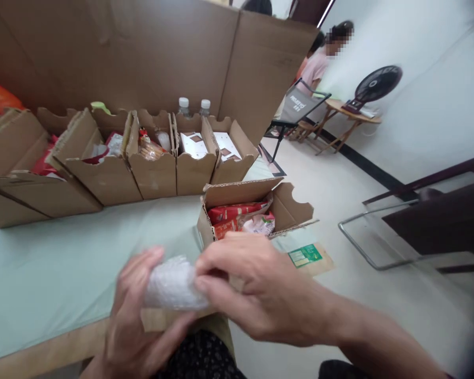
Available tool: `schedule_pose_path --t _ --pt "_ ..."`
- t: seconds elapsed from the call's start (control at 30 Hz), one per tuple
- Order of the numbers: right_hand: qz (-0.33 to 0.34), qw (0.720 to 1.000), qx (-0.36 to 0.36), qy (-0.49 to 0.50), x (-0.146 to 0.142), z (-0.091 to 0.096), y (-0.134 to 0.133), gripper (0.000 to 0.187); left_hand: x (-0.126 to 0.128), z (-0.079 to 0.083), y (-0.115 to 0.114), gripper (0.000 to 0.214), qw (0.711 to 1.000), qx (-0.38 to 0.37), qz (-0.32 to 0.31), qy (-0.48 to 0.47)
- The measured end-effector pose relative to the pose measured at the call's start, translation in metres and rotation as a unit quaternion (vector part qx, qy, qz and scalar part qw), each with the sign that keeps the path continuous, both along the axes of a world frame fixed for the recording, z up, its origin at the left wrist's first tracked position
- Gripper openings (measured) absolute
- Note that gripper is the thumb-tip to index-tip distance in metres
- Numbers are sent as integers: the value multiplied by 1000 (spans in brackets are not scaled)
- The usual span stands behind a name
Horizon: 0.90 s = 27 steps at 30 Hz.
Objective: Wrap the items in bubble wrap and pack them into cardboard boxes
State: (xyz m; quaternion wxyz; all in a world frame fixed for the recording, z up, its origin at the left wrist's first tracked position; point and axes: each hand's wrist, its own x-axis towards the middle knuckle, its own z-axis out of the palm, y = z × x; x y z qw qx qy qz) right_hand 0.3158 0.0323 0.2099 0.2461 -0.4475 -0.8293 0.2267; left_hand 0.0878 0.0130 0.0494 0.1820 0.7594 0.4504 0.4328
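A whitish bubble-wrapped bundle [174, 284], roughly cylindrical, is held up over the table's front edge. My left hand [132, 310] cups its left end, with the thumb below and the fingers curled behind. At its right end, the thumb and forefinger of my right hand [245, 284] pinch the wrap. What the wrap contains is hidden, and both hands are slightly blurred. Just beyond my right hand stands an open cardboard box [292, 208] with red packets [237, 211] and a pinkish-white packet [259, 223] inside.
Several open cardboard bins [154, 176] line the back of the pale green tabletop [82, 252], holding packets and white boxes. A tall cardboard panel [142, 58] rises behind. A green-labelled packet [306, 256] lies right. Beyond are a chair [304, 108], a fan [373, 84] and a person [316, 68].
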Motion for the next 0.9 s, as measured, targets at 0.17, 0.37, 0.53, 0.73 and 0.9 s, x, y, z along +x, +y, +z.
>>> schedule_pose_path --t 0.17,0.37,0.53,0.73,0.9 --pt "-24 979 -94 177 -20 -45 -4 18 -15 3 12 37 954 -223 73 -185" --pt "-106 976 -93 168 -55 -109 -9 43 -18 5 20 54 827 -374 -15 -419" --pt "-109 958 -119 238 -89 -144 12 10 -24 -4 21 45 722 -444 -44 -528" --pt "-135 938 -151 280 -96 -155 31 15 -57 -9 43 62 689 -450 8 -567" --pt "-67 913 -209 345 -104 -146 32 16 -77 -20 51 106 760 -434 43 -483"
